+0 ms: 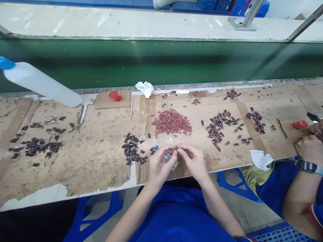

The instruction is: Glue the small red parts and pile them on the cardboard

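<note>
Small part: pinched between the fingertips of both hands, just above the desk's [75,174] near edge; too small to identify.
Left hand [159,165]: fingers curled closed on the part, a small clear vial [169,159] tucked against its palm side.
Right hand [193,160]: thumb and forefinger closed on the same part, meeting the left.
Black pile [131,149]: just left of the hands.
Red pile [172,122]: just beyond them, large, apparently still unworked.
Mixed pile [219,127]: beyond and right, seemingly finished pieces, fewer than the red.
Co-worker's hand [308,146]: far right.
Bottle [37,82]: far left.
</note>
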Demonstrator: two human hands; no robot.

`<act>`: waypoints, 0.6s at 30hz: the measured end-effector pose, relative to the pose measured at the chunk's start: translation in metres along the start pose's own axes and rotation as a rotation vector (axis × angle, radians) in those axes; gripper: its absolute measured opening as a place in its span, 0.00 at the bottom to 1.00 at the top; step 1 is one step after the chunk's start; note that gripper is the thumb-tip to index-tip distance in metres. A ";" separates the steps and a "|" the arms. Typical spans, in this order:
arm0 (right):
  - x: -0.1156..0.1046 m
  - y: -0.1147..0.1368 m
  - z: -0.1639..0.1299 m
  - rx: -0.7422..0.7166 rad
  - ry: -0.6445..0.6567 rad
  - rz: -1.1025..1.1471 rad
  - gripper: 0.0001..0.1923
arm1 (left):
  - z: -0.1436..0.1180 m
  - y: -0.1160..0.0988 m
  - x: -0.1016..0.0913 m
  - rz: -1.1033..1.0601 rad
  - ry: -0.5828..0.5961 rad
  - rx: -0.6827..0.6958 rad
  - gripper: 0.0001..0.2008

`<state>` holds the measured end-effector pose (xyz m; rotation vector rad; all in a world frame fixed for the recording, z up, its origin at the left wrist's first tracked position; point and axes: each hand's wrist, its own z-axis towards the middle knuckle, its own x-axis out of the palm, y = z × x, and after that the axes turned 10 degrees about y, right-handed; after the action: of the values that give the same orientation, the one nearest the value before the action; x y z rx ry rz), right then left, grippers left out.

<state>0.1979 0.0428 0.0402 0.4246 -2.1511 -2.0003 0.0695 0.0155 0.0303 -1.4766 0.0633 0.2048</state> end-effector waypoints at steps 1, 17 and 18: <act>-0.002 -0.001 0.000 -0.006 -0.003 -0.026 0.08 | 0.000 0.002 0.001 0.052 0.013 0.058 0.07; 0.029 -0.003 -0.023 -0.135 -0.019 -0.797 0.16 | 0.005 0.003 -0.041 0.237 -0.126 0.325 0.08; 0.032 -0.005 -0.022 -0.123 -0.012 -0.794 0.13 | 0.006 0.003 -0.049 0.329 -0.181 0.293 0.07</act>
<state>0.1750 0.0112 0.0351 1.4234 -2.0222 -2.4691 0.0208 0.0167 0.0364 -1.1441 0.1823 0.5713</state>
